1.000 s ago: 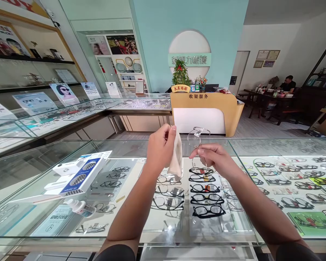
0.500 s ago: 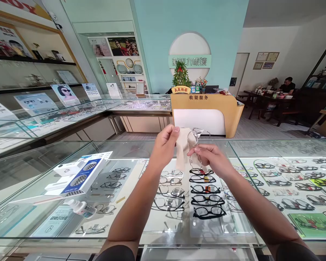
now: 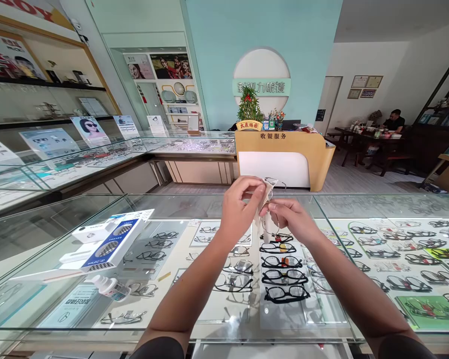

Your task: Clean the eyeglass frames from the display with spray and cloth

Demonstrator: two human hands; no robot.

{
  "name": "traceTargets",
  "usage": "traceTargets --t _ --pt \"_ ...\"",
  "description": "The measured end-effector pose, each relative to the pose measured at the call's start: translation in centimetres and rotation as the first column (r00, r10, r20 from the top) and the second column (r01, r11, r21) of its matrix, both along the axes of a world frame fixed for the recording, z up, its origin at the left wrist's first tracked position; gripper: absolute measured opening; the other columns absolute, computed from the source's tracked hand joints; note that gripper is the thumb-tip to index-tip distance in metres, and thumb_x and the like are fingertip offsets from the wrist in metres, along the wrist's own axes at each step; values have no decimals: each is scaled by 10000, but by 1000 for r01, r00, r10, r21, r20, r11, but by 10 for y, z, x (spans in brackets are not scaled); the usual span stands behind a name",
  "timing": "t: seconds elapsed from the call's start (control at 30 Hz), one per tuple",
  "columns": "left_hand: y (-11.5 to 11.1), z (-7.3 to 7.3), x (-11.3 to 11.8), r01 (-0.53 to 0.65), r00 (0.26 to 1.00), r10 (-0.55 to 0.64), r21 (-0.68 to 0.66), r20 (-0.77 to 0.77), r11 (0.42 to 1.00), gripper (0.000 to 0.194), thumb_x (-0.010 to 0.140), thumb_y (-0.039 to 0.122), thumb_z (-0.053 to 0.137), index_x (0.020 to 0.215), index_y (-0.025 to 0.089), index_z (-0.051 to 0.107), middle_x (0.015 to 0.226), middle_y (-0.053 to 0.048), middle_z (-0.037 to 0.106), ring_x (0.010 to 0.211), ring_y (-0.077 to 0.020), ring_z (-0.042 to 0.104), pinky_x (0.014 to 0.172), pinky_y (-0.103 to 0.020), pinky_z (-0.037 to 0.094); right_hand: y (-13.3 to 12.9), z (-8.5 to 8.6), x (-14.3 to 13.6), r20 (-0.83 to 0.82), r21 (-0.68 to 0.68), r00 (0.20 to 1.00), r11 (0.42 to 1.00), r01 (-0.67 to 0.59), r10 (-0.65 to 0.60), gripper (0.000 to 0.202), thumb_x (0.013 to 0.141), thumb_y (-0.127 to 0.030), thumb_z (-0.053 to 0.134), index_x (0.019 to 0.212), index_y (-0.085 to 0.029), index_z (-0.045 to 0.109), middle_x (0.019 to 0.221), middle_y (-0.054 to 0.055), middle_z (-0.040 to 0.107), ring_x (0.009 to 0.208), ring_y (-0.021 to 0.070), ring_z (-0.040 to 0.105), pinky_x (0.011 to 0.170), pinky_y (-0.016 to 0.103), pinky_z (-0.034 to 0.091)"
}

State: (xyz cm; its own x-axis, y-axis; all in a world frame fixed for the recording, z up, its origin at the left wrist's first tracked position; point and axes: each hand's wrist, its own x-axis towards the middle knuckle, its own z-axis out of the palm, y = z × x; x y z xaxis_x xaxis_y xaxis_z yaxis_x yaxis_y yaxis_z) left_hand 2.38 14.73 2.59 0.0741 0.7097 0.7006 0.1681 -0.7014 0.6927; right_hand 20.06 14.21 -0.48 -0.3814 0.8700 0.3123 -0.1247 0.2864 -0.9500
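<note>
- The fingers of the left hand (image 3: 236, 212) are narrowed on a pale cloth (image 3: 268, 193), and those of the right hand (image 3: 297, 219) pinch a thin metal pair of glasses close to its bridge.
- The desk (image 3: 78, 329), a glass-topped display counter, spans the view below both hands; the held pair is above its far part.
- The left arm (image 3: 194, 279) and right arm (image 3: 351, 279) rise from the bottom edge and slant inward, the hands almost meeting near the middle.
- A blue and white box (image 3: 114, 244) is well to the left, with a white bottle (image 3: 112, 288) lying tilted just in front of it.
- The held glasses (image 3: 279, 227) lie between the hands, their long axis roughly upright: one lens above the right fingers, the other below. The upper lens is at the left fingers, on their right side.
- The cloth is bunched against that upper lens, partly hiding it; whether both faces are covered, I cannot tell.
</note>
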Motion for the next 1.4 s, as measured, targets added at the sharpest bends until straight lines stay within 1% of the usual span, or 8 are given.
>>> traceTargets --t 0.2,0.4,0.63,0.73,0.9,1.1,1.27,1.4 --pt "8 -3 1 182 961 -120 -243 249 953 409 826 448 888 1034 209 628 1059 -41 704 853 -143 673 745 -258 517 -2 1 4 39 7 999 1000 -13 13 371 978 -504 668 870 -176 803 547 -77 281 556 116 235 562 303 175" --pt "12 -2 -4 416 908 -393 -440 149 796 471 934 636 720 825 181 664 630 24 588 629 -124 527 643 -259 435 -3 5 9 74 31 997 999 -20 17 363 980 -492 662 890 -173 808 567 -76 276 561 113 231 560 300 165" --pt "11 -3 -2 548 837 -464 -445 291 708 398 891 556 809 841 183 681 582 38 577 512 -98 479 583 -256 402 -2 6 9 125 52 989 995 -84 77 366 1003 -476 638 935 -171 829 565 -78 268 558 112 233 556 295 181" --pt "10 -3 -3 544 839 -459 -462 292 701 418 868 569 825 826 182 675 553 37 561 476 -97 461 532 -251 361 -1 3 8 130 45 988 995 -92 85 382 996 -493 638 949 -171 836 575 -76 269 560 113 240 550 289 196" --pt "8 -3 -4 537 844 -455 -463 285 705 419 830 556 859 817 176 684 596 20 592 563 -130 559 569 -259 448 -3 4 10 142 55 990 998 -33 25 453 990 -583 642 958 -183 853 607 -62 281 580 118 259 559 293 203" --pt "10 2 -8 380 914 -278 -387 294 840 426 809 539 883 832 161 686 726 8 649 637 -114 559 605 -239 453 -8 16 14 130 162 985 982 93 -115 431 986 -579 656 1010 -195 849 688 -27 411 655 131 333 619 298 273" --pt "9 9 -15 381 922 -303 -439 240 813 492 818 626 839 862 175 646 761 0 666 650 -133 574 619 -254 461 -3 18 15 -203 36 964 982 184 -173 163 884 -371 752 989 -248 772 796 -23 456 668 132 388 626 297 341" --pt "7 8 -16 389 920 -361 -458 151 799 484 868 632 791 869 177 626 772 11 632 674 -122 541 643 -243 436 0 17 15 -370 -21 927 998 52 -56 348 665 -132 779 965 -266 665 961 -12 467 836 147 503 715 285 427"
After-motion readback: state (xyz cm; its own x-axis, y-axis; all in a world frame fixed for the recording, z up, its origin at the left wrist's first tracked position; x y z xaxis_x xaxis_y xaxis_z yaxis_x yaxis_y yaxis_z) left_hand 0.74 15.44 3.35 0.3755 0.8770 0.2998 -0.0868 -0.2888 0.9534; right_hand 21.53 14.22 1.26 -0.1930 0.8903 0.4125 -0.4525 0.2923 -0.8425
